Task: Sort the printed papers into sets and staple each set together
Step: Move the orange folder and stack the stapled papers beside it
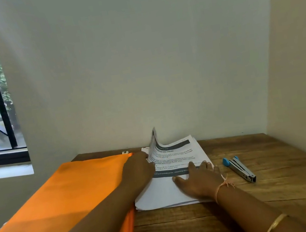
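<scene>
I have the papers (172, 186) in one stack at the middle of the desk (285, 200), far edge close to the wall. My right hand (198, 182) lies flat on the stack's 5 o'clock part, fingers straight and spread, pinning it and gripping nothing. My left hand (138, 169) sits at the stack's 9 o'clock edge, fingers curled in where the top sheets bend up towards 11 o'clock (fingertips hidden by paper, so the grip is my reading). The stapler (239, 169) lies untouched on the desk at 3 o'clock, near the stack. An orange cloth (71, 201) covers the 9 o'clock side.

Risks, as I judge them: thin pages cling, so I could peel off the wrong count. Bending the sheets harder would crease them. Easing the right hand could let the stack fan sideways.
</scene>
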The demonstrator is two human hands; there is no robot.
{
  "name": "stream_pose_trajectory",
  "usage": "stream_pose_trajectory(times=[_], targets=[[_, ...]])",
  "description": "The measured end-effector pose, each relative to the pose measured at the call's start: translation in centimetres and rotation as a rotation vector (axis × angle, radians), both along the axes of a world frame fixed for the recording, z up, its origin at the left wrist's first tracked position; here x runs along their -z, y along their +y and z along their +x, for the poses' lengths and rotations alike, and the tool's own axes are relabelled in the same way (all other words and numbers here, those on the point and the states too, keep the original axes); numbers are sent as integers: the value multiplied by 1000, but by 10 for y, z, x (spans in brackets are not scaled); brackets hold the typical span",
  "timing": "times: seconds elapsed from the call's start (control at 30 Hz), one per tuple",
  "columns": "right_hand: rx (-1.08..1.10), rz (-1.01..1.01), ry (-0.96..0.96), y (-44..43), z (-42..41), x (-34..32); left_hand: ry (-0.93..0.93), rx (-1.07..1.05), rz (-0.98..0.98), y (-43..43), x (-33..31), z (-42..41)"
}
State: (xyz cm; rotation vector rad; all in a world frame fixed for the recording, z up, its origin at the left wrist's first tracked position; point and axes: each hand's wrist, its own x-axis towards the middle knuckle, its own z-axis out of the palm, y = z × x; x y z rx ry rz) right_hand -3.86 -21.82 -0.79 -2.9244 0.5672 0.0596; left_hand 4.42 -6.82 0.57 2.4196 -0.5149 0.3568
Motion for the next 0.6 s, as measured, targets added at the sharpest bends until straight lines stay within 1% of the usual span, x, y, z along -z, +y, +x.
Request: stream_pose_trajectory(times=[0.1,0.2,0.27,0.33,0.37,0.47,0.53,0.6], targets=[[-2,10,-17,0,3,4,10,61,-22,-4,-5,-9],[-13,30,-40,-3,7,7,69,141,-30,-7,-8,-14],[-18,62,-78,-6,7,8,111,146,-97,-5,-10,-14],[-28,145,-150,-11,10,8,181,128,-209,1,-13,-11],[-36,211,-205,-13,10,7,222,123,-269,4,-15,-10],[-46,388,-523,-19,9,2,330,149,-438,13,-27,-11],[-40,513,-715,-24,4,-9,376,160,-499,19,-35,-10],[3,681,-818,-27,-2,-20,394,169,-548,23,-41,-6]])
